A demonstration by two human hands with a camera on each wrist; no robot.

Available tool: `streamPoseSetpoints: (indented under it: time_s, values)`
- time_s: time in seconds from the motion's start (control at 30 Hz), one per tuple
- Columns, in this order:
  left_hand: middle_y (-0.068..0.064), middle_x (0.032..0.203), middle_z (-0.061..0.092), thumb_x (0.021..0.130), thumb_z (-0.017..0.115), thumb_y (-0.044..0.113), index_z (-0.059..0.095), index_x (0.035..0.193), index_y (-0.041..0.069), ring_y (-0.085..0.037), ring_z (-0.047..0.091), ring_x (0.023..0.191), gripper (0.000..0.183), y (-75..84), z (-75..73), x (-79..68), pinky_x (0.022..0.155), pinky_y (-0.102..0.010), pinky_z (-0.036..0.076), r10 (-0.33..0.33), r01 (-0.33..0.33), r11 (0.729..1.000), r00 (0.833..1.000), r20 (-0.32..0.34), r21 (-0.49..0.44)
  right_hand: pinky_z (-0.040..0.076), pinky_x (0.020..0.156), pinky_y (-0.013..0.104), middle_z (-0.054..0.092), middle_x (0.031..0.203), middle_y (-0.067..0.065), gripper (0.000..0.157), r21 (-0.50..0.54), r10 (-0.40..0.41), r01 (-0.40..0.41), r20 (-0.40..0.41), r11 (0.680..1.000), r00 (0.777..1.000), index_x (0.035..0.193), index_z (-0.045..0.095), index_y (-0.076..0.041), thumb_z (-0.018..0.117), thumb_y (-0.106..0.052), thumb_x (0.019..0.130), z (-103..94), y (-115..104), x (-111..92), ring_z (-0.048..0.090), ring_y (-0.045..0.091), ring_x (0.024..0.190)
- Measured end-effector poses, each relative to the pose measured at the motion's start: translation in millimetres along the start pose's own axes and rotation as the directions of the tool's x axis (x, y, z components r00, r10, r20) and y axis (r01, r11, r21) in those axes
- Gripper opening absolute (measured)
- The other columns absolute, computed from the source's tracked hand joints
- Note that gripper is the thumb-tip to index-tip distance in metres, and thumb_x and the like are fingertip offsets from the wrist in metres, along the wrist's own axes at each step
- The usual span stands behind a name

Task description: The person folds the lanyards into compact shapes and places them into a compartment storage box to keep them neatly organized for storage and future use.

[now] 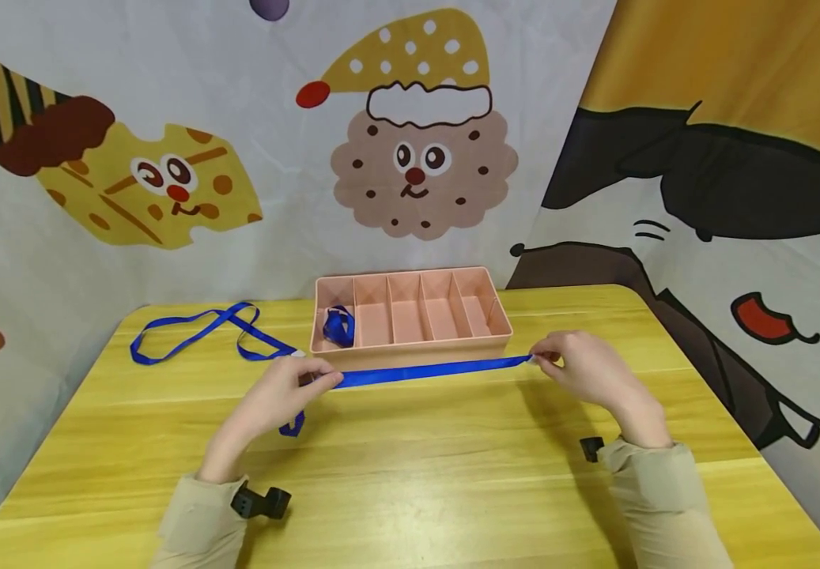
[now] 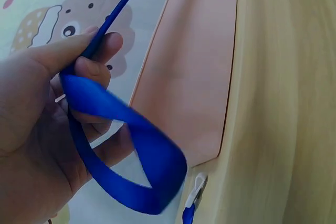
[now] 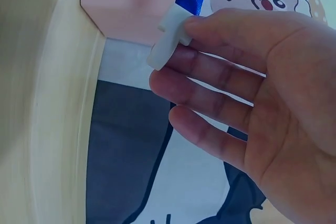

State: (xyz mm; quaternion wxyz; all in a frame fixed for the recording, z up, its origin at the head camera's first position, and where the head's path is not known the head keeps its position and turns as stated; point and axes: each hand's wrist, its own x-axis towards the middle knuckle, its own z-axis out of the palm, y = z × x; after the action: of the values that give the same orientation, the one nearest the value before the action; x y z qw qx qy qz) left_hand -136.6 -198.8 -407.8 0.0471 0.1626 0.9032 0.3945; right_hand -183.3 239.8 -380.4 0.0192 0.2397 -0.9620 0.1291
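Observation:
A blue lanyard (image 1: 431,370) is stretched nearly level between my two hands, just in front of the pink divided box (image 1: 417,352). My left hand (image 1: 277,393) pinches it between thumb and fingers; in the left wrist view a slack loop of the strap (image 2: 165,171) hangs from the fingers. At the other end my right hand (image 1: 587,370) pinches a white plastic clip (image 3: 169,40) with thumb and index finger, the remaining fingers loosely bent. Inside the box's leftmost compartment lies a bundled blue lanyard (image 1: 339,325).
Another blue lanyard (image 1: 145,359) lies loosely looped on the wooden table (image 1: 417,474) at the back left, its near end by my left hand. A white clip (image 2: 197,186) shows beside the box in the left wrist view. Behind the table hangs a cartoon-printed cloth (image 1: 296,182).

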Motion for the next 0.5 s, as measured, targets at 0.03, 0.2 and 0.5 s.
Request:
streamPoseSetpoints:
  time_s: [0.03, 0.2, 0.5]
  values:
    - [0.004, 0.070, 0.050, 0.106, 0.065, 0.026, 0.079, 0.098, 0.012, -0.005, 0.042, 0.061, 0.021, -0.4, -1.1, -0.3, 0.056, -0.023, 0.036, -0.003, 0.003, 1.000, 1.000, 0.002, 0.006, 0.062, 0.076, 0.043, 0.080, 0.091, 0.003, 0.009, 0.000, 0.003, -0.003, -0.001, 1.000, 1.000, 0.100, 0.082, -0.008, 0.073, -0.009, 0.096, -0.4, 0.8, 0.0, 0.072, 0.017, 0.082]
    - [0.004, 0.073, 0.053, 0.106, 0.064, 0.026, 0.078, 0.100, 0.012, -0.006, 0.042, 0.061, 0.021, -4.2, -6.8, -2.3, 0.056, -0.023, 0.037, -0.015, 0.015, 1.000, 1.000, -0.008, 0.020, 0.062, 0.076, 0.045, 0.080, 0.091, 0.004, 0.011, -0.008, 0.024, -0.024, -0.005, 1.000, 1.000, 0.101, 0.082, -0.007, 0.073, -0.010, 0.097, -2.4, 4.7, -1.5, 0.073, 0.018, 0.082]
    - [-0.003, 0.082, 0.064, 0.105, 0.065, 0.024, 0.078, 0.108, 0.010, -0.007, 0.046, 0.065, 0.019, -11.9, -21.6, -9.3, 0.057, -0.023, 0.039, -0.061, 0.062, 0.998, 0.997, -0.050, 0.019, 0.062, 0.077, 0.047, 0.080, 0.092, 0.007, 0.013, -0.021, 0.054, -0.054, -0.018, 0.998, 0.998, 0.103, 0.081, -0.005, 0.071, -0.010, 0.098, -6.4, 12.6, -5.4, 0.073, 0.021, 0.083]
